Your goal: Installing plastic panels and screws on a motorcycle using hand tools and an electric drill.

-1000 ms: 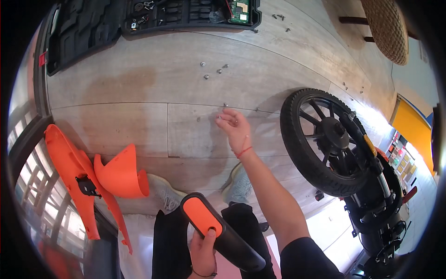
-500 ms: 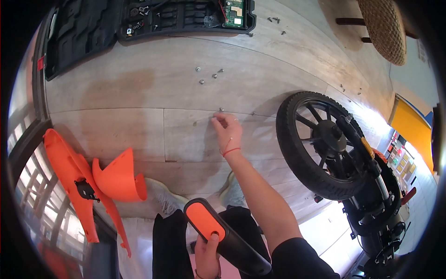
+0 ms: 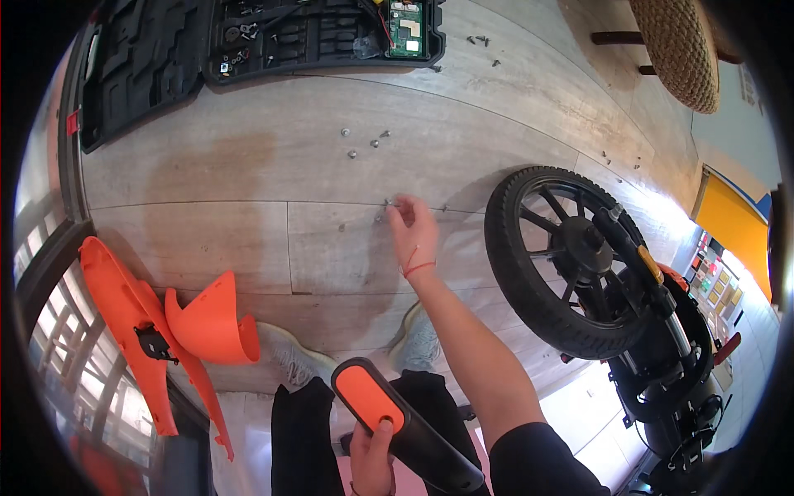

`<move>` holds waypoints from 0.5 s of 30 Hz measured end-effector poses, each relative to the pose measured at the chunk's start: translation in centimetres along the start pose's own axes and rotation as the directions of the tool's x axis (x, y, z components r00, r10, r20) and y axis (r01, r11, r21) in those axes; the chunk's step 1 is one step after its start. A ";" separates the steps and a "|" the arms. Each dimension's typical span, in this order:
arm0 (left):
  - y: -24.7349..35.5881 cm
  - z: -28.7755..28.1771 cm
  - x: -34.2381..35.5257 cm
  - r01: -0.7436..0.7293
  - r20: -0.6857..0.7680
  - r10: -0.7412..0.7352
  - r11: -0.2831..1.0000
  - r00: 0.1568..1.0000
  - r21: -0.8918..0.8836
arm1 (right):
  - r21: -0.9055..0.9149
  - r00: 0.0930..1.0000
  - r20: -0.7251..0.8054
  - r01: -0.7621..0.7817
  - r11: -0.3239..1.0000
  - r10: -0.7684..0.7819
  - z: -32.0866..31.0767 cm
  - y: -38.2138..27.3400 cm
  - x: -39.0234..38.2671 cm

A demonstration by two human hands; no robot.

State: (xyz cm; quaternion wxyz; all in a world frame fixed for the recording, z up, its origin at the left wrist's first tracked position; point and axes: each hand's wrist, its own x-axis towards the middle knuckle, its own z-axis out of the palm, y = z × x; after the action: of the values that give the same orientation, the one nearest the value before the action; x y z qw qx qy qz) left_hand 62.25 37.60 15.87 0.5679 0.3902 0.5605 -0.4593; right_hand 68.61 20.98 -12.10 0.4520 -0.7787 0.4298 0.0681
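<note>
In my left hand [image 3: 372,455], closed with the thumb pressed on its orange part, is a long rounded black plastic piece [image 3: 434,442] with an orange inset. It rests above my lap. My right hand [image 3: 414,234] reaches down to the floor, its thumb and index finger slightly apart and nothing visible between them. A small screw [image 3: 389,202] lies right beside those fingertips, and another small screw [image 3: 379,219] is just nearer. Several loose screws [image 3: 375,144] are scattered farther off on the wood-look floor [image 3: 223,240].
Orange plastic shells [image 3: 217,321] lie on the left by a dark-framed panel. At the far left, an opened black tool case [image 3: 322,62] holds small parts and a green circuit board [image 3: 407,31]. A black-tyred wheel [image 3: 529,306] of a small motorbike stands right; a woven stool [image 3: 680,54] is beyond.
My right hand has shifted slightly right, uncovering a small screw where its fingertips were. My left hand keeps its hold on the black piece. The view has tilted a little.
</note>
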 end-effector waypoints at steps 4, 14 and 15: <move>-0.3 0.4 0.0 -0.014 -0.005 0.014 1.000 1.000 -0.006 | -0.136 0.996 0.056 0.080 0.988 -0.073 -0.4 -0.3 0.8; -0.1 1.0 -0.5 -0.054 0.035 0.057 0.995 0.998 -0.088 | -0.313 0.994 0.099 -0.014 0.950 0.047 0.1 -1.0 -1.9; -0.1 1.1 -0.5 -0.060 0.040 0.064 0.994 0.997 -0.089 | -0.325 0.993 0.098 -0.029 0.945 0.065 0.2 -0.8 -2.2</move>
State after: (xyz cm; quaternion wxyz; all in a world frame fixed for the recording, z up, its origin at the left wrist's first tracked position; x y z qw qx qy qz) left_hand 62.48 36.53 16.47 0.6105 0.3721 0.5554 -0.4247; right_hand 67.90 22.64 -10.61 0.3393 -0.8267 0.4065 0.1901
